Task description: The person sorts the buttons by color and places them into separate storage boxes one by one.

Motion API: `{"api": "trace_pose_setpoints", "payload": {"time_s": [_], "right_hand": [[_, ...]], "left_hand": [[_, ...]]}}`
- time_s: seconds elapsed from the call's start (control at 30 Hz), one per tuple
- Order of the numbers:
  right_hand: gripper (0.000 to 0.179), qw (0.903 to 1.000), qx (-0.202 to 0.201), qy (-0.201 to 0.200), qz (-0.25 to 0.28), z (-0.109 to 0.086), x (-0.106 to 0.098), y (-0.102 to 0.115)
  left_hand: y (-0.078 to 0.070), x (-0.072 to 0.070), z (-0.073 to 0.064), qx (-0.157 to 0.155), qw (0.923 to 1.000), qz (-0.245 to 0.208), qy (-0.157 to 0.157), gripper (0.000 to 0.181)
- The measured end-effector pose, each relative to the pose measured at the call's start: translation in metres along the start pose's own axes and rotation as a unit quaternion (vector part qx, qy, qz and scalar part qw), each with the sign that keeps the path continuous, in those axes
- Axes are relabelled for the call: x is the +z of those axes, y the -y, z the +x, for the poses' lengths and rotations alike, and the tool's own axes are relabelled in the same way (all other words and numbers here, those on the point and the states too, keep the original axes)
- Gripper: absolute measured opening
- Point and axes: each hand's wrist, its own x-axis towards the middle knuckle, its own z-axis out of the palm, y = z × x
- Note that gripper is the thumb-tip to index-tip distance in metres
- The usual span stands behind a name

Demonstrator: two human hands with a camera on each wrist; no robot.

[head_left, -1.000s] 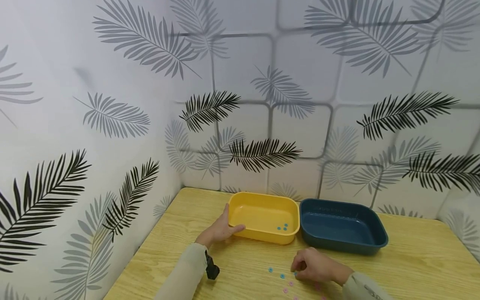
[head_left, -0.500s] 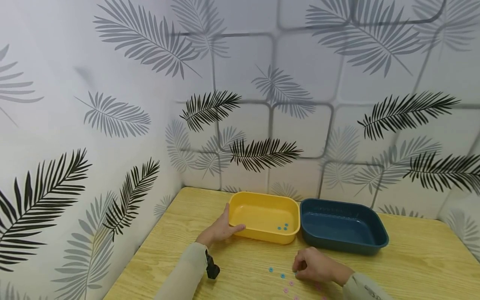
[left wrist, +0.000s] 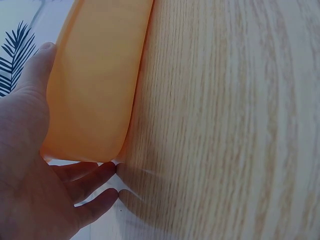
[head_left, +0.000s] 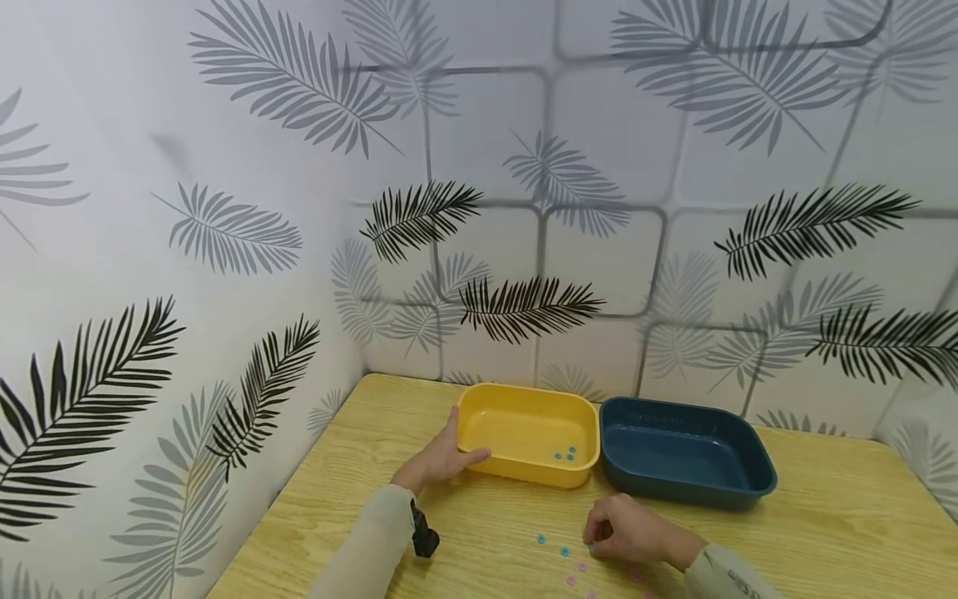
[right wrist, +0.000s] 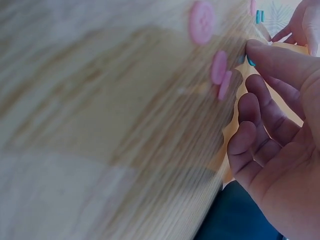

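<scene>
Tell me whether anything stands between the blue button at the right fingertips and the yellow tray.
Only the near wall of the yellow tray; otherwise just table lies between it and the blue button. The left hand sits aside.

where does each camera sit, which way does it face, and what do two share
Head: on the head, facing forward and down over the table, yellow tray and blue tray; left hand, right hand and sleeves show.
Left wrist: on that wrist, facing the yellow tray's side; left thumb and fingers show.
Right wrist: on that wrist, facing across the table past pink buttons; right hand shows, plus part of the left at upper right.
Shared: head and right wrist show both hands and pink buttons.
</scene>
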Motion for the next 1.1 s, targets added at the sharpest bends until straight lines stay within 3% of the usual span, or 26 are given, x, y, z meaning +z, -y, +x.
{"api": "trace_pose_setpoints", "payload": {"time_s": [0.57, 1.1], "right_hand": [[0.009, 0.9998, -0.012, 0.004, 0.014, 0.002, -0.001, -0.001], [0.009, 0.9991, -0.020, -0.035, 0.011, 0.001, -0.014, 0.006]], "left_hand": [[-0.001, -0.001, 0.001, -0.001, 1.0000, 0.006, 0.000, 0.107], [0.002, 0.000, 0.001, 0.006, 1.0000, 0.006, -0.003, 0.107]]}}
